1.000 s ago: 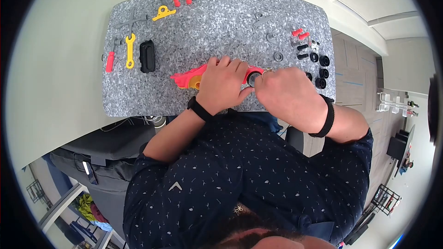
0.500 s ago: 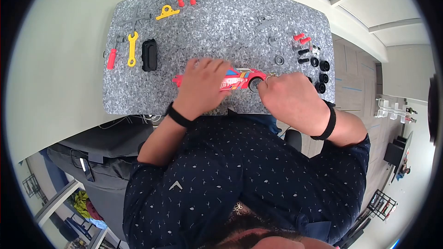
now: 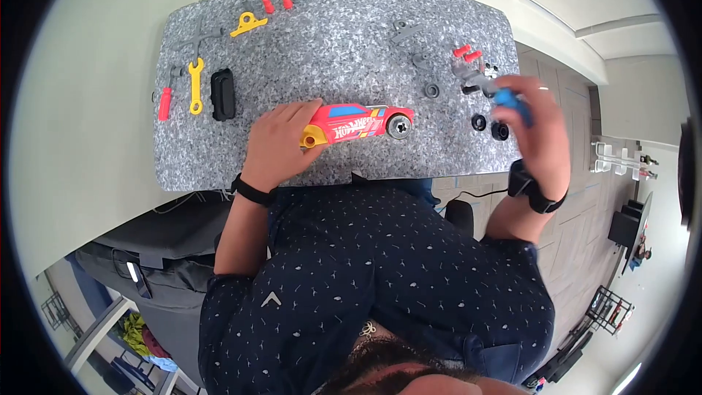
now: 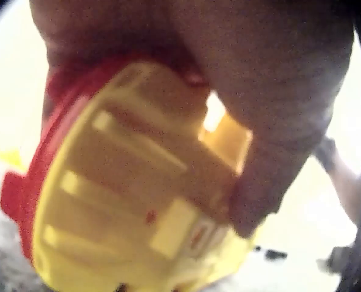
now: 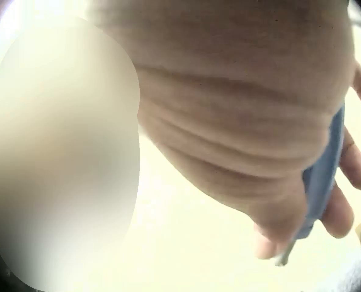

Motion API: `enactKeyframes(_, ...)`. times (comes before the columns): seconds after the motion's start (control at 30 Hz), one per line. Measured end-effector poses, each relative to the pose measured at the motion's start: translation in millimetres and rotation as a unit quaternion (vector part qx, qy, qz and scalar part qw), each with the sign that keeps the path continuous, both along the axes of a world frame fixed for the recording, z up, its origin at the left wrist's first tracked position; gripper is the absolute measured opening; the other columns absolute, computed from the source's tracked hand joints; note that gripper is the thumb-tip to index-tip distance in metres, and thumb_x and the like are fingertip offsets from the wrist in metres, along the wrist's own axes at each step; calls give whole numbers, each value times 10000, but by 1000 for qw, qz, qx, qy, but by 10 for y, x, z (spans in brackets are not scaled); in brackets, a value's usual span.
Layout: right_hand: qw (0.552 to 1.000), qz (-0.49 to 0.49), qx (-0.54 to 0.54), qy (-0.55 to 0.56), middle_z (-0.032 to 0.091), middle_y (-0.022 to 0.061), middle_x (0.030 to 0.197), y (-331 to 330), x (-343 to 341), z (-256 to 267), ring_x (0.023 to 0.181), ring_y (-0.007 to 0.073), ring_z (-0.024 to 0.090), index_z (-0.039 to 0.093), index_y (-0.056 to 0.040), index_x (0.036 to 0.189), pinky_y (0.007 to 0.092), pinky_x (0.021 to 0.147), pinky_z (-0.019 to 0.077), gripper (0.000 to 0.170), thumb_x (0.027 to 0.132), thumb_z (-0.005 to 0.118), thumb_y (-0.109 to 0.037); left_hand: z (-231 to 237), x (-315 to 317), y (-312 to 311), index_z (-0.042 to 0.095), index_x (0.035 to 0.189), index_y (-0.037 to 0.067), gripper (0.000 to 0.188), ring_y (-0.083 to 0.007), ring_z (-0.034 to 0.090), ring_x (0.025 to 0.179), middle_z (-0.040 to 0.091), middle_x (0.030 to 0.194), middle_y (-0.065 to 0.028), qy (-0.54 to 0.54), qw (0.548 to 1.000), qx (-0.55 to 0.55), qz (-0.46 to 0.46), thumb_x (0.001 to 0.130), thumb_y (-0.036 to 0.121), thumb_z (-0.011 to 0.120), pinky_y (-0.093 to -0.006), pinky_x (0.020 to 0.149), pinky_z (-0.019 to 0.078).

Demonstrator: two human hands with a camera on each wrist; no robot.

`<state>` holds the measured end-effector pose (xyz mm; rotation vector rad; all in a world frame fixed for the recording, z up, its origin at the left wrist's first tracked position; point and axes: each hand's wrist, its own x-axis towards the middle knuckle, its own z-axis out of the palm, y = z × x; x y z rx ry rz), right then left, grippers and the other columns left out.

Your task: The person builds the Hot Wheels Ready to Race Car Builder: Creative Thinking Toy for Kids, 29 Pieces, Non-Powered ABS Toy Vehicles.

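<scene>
Grip on rear of red car (image 3: 355,126) by left hand (image 3: 279,140), lying between hands; pinch on blue tool (image 3: 515,105), right hand (image 3: 545,132), near black wheels (image 3: 500,131). Brace car firmly, carry tool clear of wheels!

The red toy car with a yellow base (image 3: 356,124) looks made of smooth, glossy plastic. The blue elongated handle (image 5: 322,179) seems matt plastic. The grey speckled tabletop (image 3: 322,51) resembles smooth stone; the dark blue patterned shirt (image 3: 329,256) is matt cloth.

A speckled grey table (image 3: 329,51) stands beside a pale wall (image 3: 88,117), above grey flooring (image 3: 581,201).
</scene>
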<state>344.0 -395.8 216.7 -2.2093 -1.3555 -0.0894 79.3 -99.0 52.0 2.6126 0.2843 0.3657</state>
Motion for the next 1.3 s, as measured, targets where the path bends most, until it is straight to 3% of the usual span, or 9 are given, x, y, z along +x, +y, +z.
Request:
enactKeyframes(0.13, 935, -176, 247, 183, 683, 62, 990, -722, 684, -767, 900, 113, 624, 669, -26, 1233, 308, 808, 534, 162, 1087, 738, -19, -14, 100, -37, 715, 1489, 101, 760, -380, 757, 1147, 782, 1301, -142, -6, 1000, -10, -12, 821, 362, 963, -487, 976, 609)
enactKeyframes(0.23, 934, -344, 88, 42, 752, 144, 939, -1109, 1366, -1543, 813, 231, 707, 701, -13, 1152, 383, 792, 579, 267, 980, 834, -168, -34, 157, -72, 722, 1483, 91, 791, -372, 761, 1125, 782, 1276, -142, -12, 999, -22, -20, 796, 380, 987, -480, 961, 613)
enactKeyframes(0.3, 923, -382, -28, 32, 827, 221, 1089, -1111, 1458, -1781, 1030, 405, 806, 753, 6, 1179, 492, 910, 614, 477, 873, 960, -296, -49, 162, -69, 727, 1476, 87, 804, -372, 762, 1109, 784, 1259, -144, -20, 999, -26, -27, 784, 395, 998, -475, 951, 615)
enactKeyframes(0.47, 948, -301, -103, -28, 823, 241, 1171, -1051, 1662, -2024, 1208, 429, 754, 794, 7, 1258, 541, 987, 595, 597, 790, 1014, -291, -20, 142, -41, 736, 1463, 86, 800, -375, 765, 1099, 792, 1229, -150, -39, 998, -42, -37, 784, 415, 1004, -475, 943, 615)
enactKeyframes(0.6, 928, -308, -191, 87, 818, 266, 1194, -971, 1839, -1846, 1191, 462, 756, 840, -33, 1249, 532, 1025, 602, 563, 753, 1015, -232, 18, 115, -31, 739, 1454, 89, 776, -372, 766, 1107, 799, 1234, -147, -68, 995, -56, -47, 795, 402, 1002, -477, 951, 614)
enactKeyframes(0.83, 923, -257, -273, 85, 828, 268, 1121, -865, 1842, -1831, 1127, 474, 777, 810, -16, 1317, 544, 963, 615, 616, 757, 999, -191, 8, 86, -41, 742, 1450, 96, 747, -375, 765, 1116, 800, 1263, -142, -74, 993, -87, -42, 800, 352, 1005, -471, 964, 617)
enactKeyframes(0.93, 966, -200, -159, -44, 844, 217, 1030, -994, 1835, -1834, 964, 383, 818, 816, -30, 1328, 482, 868, 630, 563, 811, 979, -179, -2, 61, -34, 741, 1451, 95, 740, -373, 767, 1129, 803, 1272, -140, -78, 991, -97, -39, 801, 332, 1005, -465, 974, 619)
enactKeyframes(1.1, 905, -248, 125, 321, 816, 15, 838, -428, 830, -956, 720, 93, 710, 807, -35, 1353, 229, 665, 521, 385, 971, 848, -54, -69, 31, 9, 751, 1444, 98, 721, -364, 772, 1147, 807, 1283, -141, -80, 988, -128, -40, 802, 306, 1004, -451, 998, 621)
enactKeyframes(1.3, 891, 102, 173, 408, 704, 136, 1473, 316, -499, -977, 1037, 167, 764, 823, -24, 1263, 289, 821, 597, 319, 952, 847, 39, -95, 38, -7, 762, 1436, 110, 702, -355, 778, 1141, 807, 1289, -124, -76, 989, -120, -37, 798, 279, 1000, -447, 986, 629)
